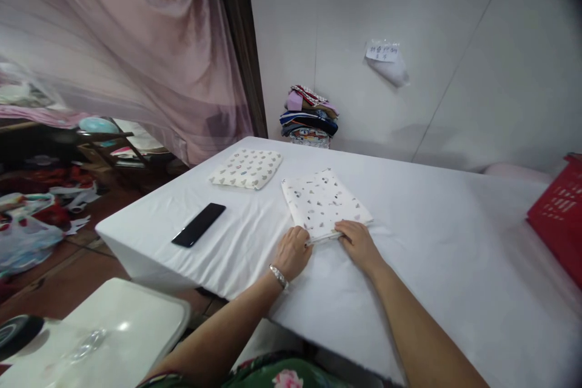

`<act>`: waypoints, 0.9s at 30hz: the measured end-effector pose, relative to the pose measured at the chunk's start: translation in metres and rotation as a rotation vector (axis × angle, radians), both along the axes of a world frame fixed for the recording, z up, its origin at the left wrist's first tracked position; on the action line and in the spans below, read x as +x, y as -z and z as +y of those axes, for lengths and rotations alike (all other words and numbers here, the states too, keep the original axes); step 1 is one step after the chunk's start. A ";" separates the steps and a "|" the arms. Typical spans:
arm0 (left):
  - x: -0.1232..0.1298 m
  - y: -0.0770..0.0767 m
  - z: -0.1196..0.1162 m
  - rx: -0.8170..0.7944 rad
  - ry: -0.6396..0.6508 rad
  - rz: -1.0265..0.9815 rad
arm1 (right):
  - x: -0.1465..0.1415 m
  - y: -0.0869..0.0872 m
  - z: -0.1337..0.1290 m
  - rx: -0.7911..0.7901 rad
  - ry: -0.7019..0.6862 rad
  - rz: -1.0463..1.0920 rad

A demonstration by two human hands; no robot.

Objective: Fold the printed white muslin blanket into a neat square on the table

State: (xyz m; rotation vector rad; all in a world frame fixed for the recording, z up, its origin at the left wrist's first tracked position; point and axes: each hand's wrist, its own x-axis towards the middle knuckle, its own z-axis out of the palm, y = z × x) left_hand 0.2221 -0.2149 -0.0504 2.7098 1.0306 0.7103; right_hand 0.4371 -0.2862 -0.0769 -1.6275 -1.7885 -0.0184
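Note:
A white cloth with small dark and grey prints [321, 200] lies folded in a flat rectangle on the white-covered table [422, 242]. At its near left corner my left hand [293, 251], with a silver bracelet on the wrist, has its fingers closed on the edge. My right hand [359, 242] grips the near edge further right, thumb and fingers around the folded layers. Behind and to the left sits a second folded cloth [248, 168], cream with a grey-green pattern, which neither hand touches.
A black phone [199, 225] lies on the table's left part. At the right edge stands a red plastic basket [559, 212]. Folded clothes [310, 115] are stacked beyond the far edge, by the wall. A white stool-like surface [122, 327] is at lower left, beside pink curtains [182, 42] further back.

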 end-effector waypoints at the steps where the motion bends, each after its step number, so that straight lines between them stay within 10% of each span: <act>1: -0.001 -0.001 0.001 -0.018 0.013 -0.019 | 0.000 0.000 0.000 0.001 -0.001 -0.002; 10: -0.013 0.001 0.005 -0.341 0.018 -0.269 | 0.002 0.001 0.002 0.032 0.011 -0.007; 27: -0.007 -0.012 0.003 0.026 0.054 0.031 | 0.002 0.001 0.000 -0.003 -0.009 -0.013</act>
